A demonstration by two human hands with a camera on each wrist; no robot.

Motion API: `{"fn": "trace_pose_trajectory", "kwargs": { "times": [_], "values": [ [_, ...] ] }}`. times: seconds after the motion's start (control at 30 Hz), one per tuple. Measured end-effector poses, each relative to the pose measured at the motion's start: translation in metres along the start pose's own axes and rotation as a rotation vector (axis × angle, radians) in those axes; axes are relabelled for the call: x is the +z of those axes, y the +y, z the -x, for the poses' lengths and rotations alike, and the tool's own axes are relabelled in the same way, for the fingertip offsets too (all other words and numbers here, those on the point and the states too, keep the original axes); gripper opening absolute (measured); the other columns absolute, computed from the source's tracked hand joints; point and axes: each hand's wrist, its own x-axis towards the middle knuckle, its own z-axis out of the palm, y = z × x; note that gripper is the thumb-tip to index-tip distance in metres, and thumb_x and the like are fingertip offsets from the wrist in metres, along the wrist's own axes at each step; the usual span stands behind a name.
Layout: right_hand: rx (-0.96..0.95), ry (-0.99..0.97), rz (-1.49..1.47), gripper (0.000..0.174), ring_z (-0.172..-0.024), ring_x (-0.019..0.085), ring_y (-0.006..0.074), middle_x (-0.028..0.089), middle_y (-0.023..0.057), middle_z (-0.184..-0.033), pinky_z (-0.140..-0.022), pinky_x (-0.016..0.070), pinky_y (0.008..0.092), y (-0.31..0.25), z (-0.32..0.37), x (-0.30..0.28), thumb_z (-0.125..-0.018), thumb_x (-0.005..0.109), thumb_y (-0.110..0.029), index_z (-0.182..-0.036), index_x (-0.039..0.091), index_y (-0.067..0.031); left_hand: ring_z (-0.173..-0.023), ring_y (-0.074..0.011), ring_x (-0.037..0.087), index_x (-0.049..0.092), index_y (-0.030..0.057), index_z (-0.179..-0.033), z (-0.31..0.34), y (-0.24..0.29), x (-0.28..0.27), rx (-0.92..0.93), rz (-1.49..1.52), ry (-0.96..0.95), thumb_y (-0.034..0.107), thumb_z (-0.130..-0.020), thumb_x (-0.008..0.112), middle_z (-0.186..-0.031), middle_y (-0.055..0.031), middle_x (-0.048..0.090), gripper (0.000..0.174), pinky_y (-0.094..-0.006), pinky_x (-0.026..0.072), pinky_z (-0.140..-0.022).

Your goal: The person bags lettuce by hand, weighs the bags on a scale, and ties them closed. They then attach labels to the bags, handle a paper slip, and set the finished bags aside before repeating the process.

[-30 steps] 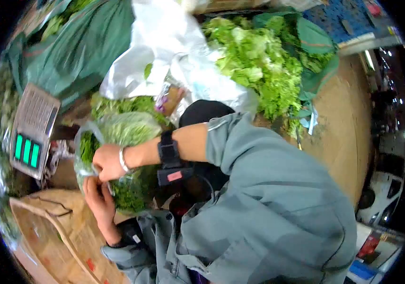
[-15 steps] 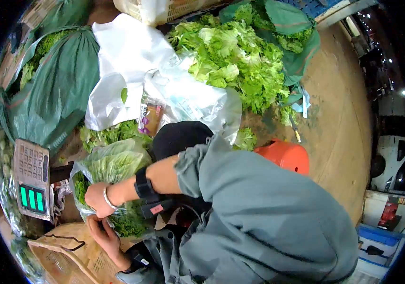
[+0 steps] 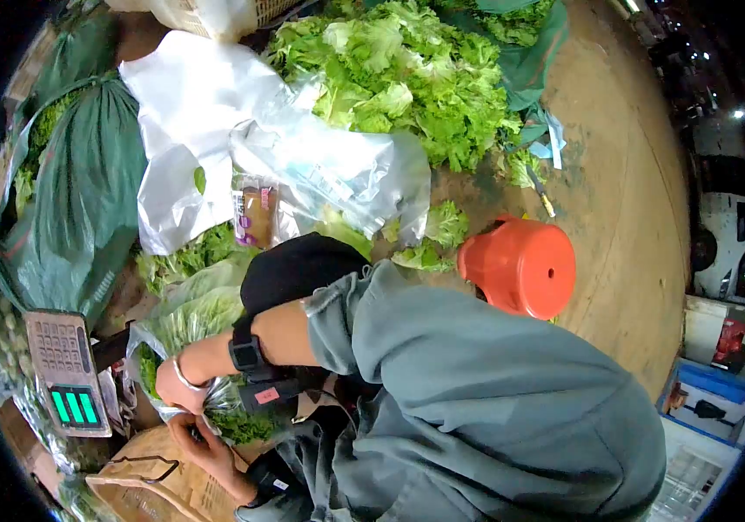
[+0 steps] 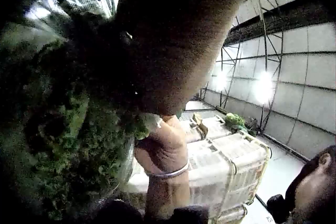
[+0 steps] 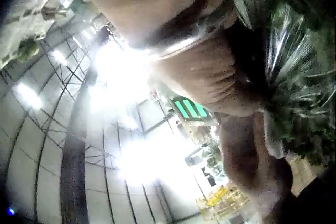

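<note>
A clear plastic bag (image 3: pixel 207 304) holds leafy greens (image 3: pixel 246 426) beside the person's knee. My right hand (image 3: pixel 183 383), with a bracelet at the wrist, grips the gathered plastic at its mouth. Just below, my left hand (image 3: pixel 207 454) has its fingers curled at the bag's edge, close against the right. In the right wrist view, the left hand (image 5: pixel 252 155) pinches a pale strip beside the bunched plastic (image 5: pixel 286 50). The left wrist view shows the right hand (image 4: pixel 165 145) at the bag; its fingertips are partly hidden.
A scale (image 3: pixel 68 374) with a lit green display stands left, above a basket (image 3: pixel 146 474). Loose lettuce (image 3: pixel 407 78), white plastic sheeting (image 3: pixel 185 104) and a green sack (image 3: pixel 85 191) lie beyond. A red stool (image 3: pixel 520 265) stands right.
The head view has shifted, bringing the red stool fully into sight and moving the scale lower in the picture. Both hands remain together at the bag's mouth.
</note>
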Motion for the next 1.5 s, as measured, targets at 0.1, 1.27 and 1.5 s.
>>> {"fn": "trace_pose_trajectory", "kwargs": {
  "times": [0.1,1.27,1.5],
  "values": [
    [0.005,-0.049,-0.021,0.035,-0.074,0.060,0.0322,0.063,0.0187,-0.079,-0.066,0.0473,0.0377,0.004,-0.001,-0.004,-0.058,0.061,-0.028,-0.077,0.066,0.0007,-0.070,-0.0224,0.044,0.047,-0.0045,-0.084,-0.009,0.016,-0.001,-0.011,-0.049,0.031,-0.006,-0.075,0.051,-0.079,-0.0116,0.046,0.010,-0.0299,0.0375,-0.063],
    [0.276,0.181,-0.239,0.026,-0.070,0.060,0.0320,0.062,0.0169,-0.073,-0.064,0.0477,0.0379,-0.005,0.003,0.012,-0.059,0.060,-0.024,-0.071,0.065,-0.0017,-0.070,-0.0199,0.043,0.048,-0.0032,-0.074,-0.010,0.002,-0.002,-0.113,0.090,0.041,-0.009,-0.063,0.050,-0.076,-0.0091,0.045,0.013,-0.0278,0.0355,-0.064],
    [0.074,0.128,0.078,0.017,-0.064,0.060,0.0338,0.061,0.0167,-0.066,-0.056,0.0474,0.0413,-0.026,0.029,-0.014,-0.059,0.058,-0.017,-0.070,0.064,-0.0053,-0.069,-0.0191,0.049,0.051,-0.0035,-0.073,-0.008,0.011,0.003,-0.174,0.100,0.202,-0.010,-0.062,0.052,-0.076,-0.0099,0.054,0.013,-0.0259,0.0392,-0.063]
  ]
}}
